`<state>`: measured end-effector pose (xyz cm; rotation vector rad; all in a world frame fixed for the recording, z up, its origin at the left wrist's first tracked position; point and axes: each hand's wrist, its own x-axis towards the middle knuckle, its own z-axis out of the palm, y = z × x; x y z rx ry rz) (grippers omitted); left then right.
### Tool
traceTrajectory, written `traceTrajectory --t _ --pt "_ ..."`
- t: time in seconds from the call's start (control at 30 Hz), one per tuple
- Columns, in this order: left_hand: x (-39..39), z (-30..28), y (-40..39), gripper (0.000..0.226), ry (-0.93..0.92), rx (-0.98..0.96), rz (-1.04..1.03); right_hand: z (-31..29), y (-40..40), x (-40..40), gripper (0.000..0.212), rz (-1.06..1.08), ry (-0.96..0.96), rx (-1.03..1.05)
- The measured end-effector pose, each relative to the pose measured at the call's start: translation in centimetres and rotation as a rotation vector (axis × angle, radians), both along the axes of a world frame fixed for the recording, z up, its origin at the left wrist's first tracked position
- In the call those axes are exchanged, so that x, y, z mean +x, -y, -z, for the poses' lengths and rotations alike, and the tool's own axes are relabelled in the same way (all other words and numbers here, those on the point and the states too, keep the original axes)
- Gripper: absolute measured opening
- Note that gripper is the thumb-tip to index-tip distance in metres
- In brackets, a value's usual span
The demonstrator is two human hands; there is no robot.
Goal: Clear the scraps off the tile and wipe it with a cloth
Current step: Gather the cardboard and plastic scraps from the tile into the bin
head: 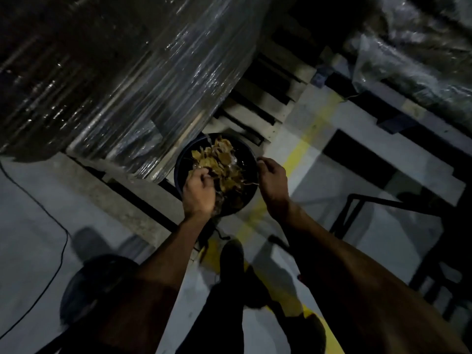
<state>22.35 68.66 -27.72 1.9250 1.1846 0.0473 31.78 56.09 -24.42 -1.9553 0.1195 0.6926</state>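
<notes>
- Left hand [199,194]: extended forward over the near rim of a round black bin [249,159]; fingers are curled inward, and the grip is seen closed on a clump of brown scraps [219,163].
- Right hand [273,178]: held at the right edge of the bin, wrist bent, fingers curled downward; thumb and forefinger appear pinched on a thin edge or film at the rim, but what is held cannot be told in the dim, blurred view.
- Both forearms are bare and reach in from the lower frame, converging on the bin.
- Scraps: a loose heap of dry, crumpled, leaf-like flakes, tan to brown, is seen inside the bin, with a glossy clear film showing among them.
- Bin: dark, circular, smooth-walled; it stands on the floor [301,129], just beside a wooden pallet [258,108].
- Tile and cloth: neither can be made out in this view.
- Pallet load [143,80]: a tall stack wrapped in shiny, wrinkled stretch film is seen on the pallet, upper left.
- Floor: pale, smooth concrete crossed by a worn yellow line [304,144]; a thin black cable [58,226] trails across its left part.
- Dark metal frame [370,200]: angular tubing is noted at right, well apart from the bin.
- Dark trouser legs and a shoe [231,254] are seen below the hands.
</notes>
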Motion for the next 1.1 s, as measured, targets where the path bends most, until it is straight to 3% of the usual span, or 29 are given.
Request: traceTrajectory --t 0.1,0.3,0.43,0.57,0.67,0.8,1.0,1.1 --pt "0.1 -4.9 2.5 0.027 0.013 -0.056 0.099 -5.2 2.7 -1.0 0.029 0.033 -0.003 -0.004" --pt "0.7 -14.6 7.4 0.031 0.157 -0.065 0.229 -15.0 10.0 -3.6 0.035 0.027 0.182 0.002" --pt "0.9 -20.6 11.9 0.032 0.188 0.037 0.390 -20.4 16.3 -5.2 0.034 0.059 0.325 0.017" --pt "-0.3 -25.9 18.8 0.046 0.264 0.105 0.487 -24.4 23.8 -7.3 0.032 0.133 0.418 0.058" --pt "-0.8 -28.2 24.0 0.032 0.276 0.156 0.532 -25.9 29.1 -8.9 0.032 0.203 0.423 0.108" --pt "-2.1 -30.8 30.8 0.030 0.319 0.225 0.568 -26.7 36.5 -11.3 0.031 0.226 0.465 0.138" --pt "-5.3 -32.1 39.9 0.027 0.314 0.256 0.637 -27.0 47.8 -14.3 0.033 0.179 0.467 0.037" --pt "-6.5 -31.8 43.2 0.033 0.226 0.233 0.769 -26.4 52.6 -15.4 0.035 0.174 0.442 -0.027"
